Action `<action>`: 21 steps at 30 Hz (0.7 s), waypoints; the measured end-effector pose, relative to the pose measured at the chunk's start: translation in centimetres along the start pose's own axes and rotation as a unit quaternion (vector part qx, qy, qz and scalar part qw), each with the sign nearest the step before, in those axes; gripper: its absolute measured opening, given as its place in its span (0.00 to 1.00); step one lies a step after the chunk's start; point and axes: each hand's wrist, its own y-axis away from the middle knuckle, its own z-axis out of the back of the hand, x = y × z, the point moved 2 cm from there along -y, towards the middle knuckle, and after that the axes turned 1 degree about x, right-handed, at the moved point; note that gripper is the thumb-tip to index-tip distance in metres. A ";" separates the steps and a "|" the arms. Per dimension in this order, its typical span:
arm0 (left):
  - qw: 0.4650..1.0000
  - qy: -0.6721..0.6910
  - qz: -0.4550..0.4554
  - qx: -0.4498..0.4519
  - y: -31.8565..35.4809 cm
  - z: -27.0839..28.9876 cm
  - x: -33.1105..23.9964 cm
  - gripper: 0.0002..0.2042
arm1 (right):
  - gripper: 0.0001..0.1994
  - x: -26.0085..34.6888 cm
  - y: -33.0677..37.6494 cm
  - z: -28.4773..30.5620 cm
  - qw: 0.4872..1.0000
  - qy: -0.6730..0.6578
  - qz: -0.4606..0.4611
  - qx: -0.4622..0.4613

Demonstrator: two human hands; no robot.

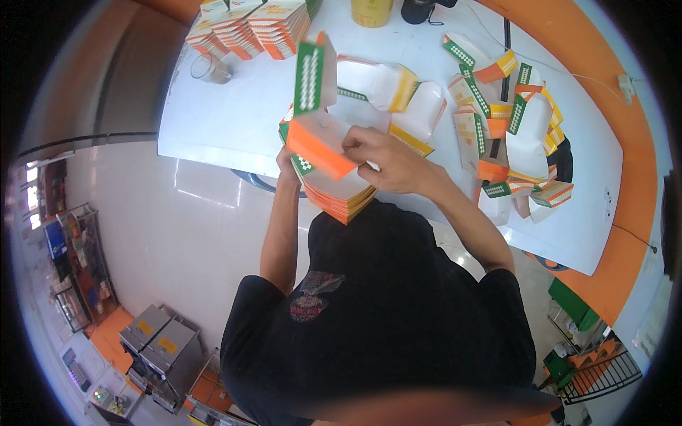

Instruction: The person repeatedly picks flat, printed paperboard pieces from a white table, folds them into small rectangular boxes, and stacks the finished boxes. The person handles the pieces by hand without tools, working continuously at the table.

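Note:
A stack of flat paperboard food cartons (339,201), orange-edged with white insides, stands against the near table edge by my body. My left hand (285,167) grips its left side, the fingers mostly hidden behind the board. On top, one partly unfolded carton (320,139) has its green-and-white patterned panel raised on the far side and an orange flap slanting toward me. My right hand (389,162) is closed on this carton's right side, thumb and fingers bent at its edge. Just beyond, opened cartons (379,84) lie with their white insides up.
Several stacks of flat cartons (275,27) sit at the far left near a clear glass (210,69). A yellow tub (371,11) and a black object (418,10) stand at the far edge. Formed cartons (527,145) pile up at right. A cable crosses the far right.

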 end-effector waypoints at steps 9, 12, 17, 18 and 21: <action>0.997 -0.009 0.078 -0.016 0.2 3.5 1.8 0.36 | 0.12 -0.8 1.0 -2.2 0.995 -0.011 0.022 0.095; 0.996 -0.008 0.087 -0.016 0.6 3.7 2.1 0.35 | 0.11 -1.4 1.9 -1.2 0.998 -0.046 0.045 0.016; 0.995 -0.013 0.094 -0.013 0.7 3.7 2.5 0.35 | 0.08 -2.9 1.4 -3.0 0.998 -0.028 0.053 0.022; 0.995 -0.017 0.096 -0.009 0.6 3.6 2.5 0.35 | 0.08 -3.2 1.1 -3.8 0.997 -0.032 0.046 0.045; 0.994 -0.027 0.103 -0.001 0.7 3.7 2.6 0.35 | 0.11 -3.6 1.3 -6.1 0.977 -0.055 0.025 0.204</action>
